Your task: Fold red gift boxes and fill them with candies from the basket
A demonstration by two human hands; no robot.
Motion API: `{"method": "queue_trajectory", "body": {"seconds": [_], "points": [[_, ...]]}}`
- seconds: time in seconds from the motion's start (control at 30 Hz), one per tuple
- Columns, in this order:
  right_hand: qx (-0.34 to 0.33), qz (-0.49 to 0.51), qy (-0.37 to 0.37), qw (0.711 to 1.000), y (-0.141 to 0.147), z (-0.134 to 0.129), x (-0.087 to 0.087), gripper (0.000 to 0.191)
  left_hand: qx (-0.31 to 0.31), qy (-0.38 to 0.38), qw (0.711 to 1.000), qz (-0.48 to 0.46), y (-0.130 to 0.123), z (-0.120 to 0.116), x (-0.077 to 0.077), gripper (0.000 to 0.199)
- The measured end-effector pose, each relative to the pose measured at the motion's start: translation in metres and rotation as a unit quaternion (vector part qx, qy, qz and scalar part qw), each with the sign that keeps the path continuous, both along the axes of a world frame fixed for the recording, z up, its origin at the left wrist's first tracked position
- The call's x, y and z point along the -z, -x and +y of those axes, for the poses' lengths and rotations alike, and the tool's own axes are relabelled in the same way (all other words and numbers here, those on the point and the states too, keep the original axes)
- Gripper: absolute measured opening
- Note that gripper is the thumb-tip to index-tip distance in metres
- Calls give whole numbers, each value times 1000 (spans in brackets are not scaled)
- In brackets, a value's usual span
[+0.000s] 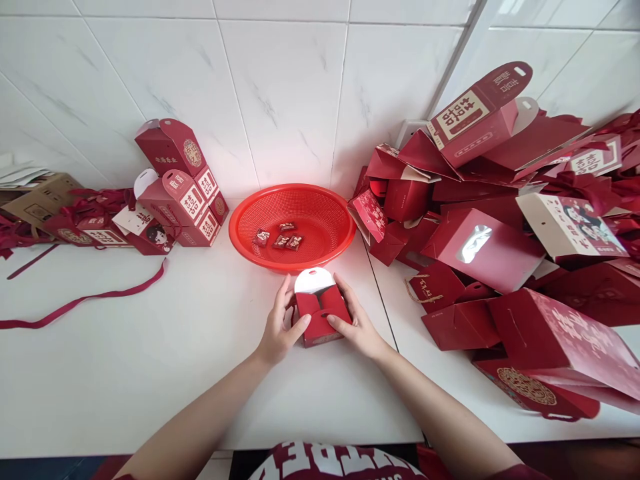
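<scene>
A small red box [324,327] with a white-lined flap standing up at its back rests on the white table, between my two hands. My left hand [284,327] holds its left side, thumb on the front panel. On the right side, my right hand [359,323] grips it the same way, thumb near the slot of the front flap. The box's top is partly open, and what is inside cannot be made out. Just behind it stands a red plastic basket [330,240] with several small wrapped pieces [281,241] in it.
A large heap of red boxes [483,247] covers the right side of the table [150,387]. At the back left are stacked red boxes [187,200], a brown carton [43,200] and a loose red ribbon [100,295]. A tiled wall [285,87] rises behind.
</scene>
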State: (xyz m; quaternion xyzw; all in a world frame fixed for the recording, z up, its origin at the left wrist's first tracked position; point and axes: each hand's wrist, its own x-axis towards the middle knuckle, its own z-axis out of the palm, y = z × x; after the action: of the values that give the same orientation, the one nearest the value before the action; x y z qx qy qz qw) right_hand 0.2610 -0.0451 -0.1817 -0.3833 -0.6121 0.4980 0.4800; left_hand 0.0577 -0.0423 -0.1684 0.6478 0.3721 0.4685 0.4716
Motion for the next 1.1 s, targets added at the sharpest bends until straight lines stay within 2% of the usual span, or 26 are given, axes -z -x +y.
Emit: {"method": "queue_trajectory", "body": {"seconds": [0.1, 0.2, 0.27, 0.33, 0.43, 0.6, 0.7, 0.83, 0.93, 1.1], "points": [[-5, -1, -2, 1000, 0, -1, -1, 82, 21, -42, 999, 7, 3, 1, -2, 67], [-8, 2, -25, 1000, -1, -1, 0, 80, 28, -111, 992, 61, 6, 1, -5, 48], [-2, 0, -46, 999, -1, -1, -1, 66, 28, -154, 982, 107, 7, 2, -6, 35], [5, -18, -62, 998, -3, 0, -3, 44, 26, -175, 975, 136, 9, 2, -6, 30], [3, -47, -75, 996, -5, 1, -8, 26, 30, -176, 972, 155, 11, 4, -5, 30], [0, -90, -81, 993, -8, 2, -13, 23, 30, -205, 960, 187, 14, 6, -2, 35], [1, -105, -90, 990, -9, 2, -12, 20, 30, -267, 934, 234, 14, 6, -3, 43], [-4, -110, -94, 989, -9, 3, -11, 19, 56, -332, 898, 282, 14, 6, -4, 63], [1, -103, -99, 990, -8, 3, -10, 23, 52, -360, 886, 287, 13, 7, -4, 68], [-9, -83, -133, 988, -9, 0, -3, 44, 36, -393, 873, 285, 12, 5, -7, 56]]}}
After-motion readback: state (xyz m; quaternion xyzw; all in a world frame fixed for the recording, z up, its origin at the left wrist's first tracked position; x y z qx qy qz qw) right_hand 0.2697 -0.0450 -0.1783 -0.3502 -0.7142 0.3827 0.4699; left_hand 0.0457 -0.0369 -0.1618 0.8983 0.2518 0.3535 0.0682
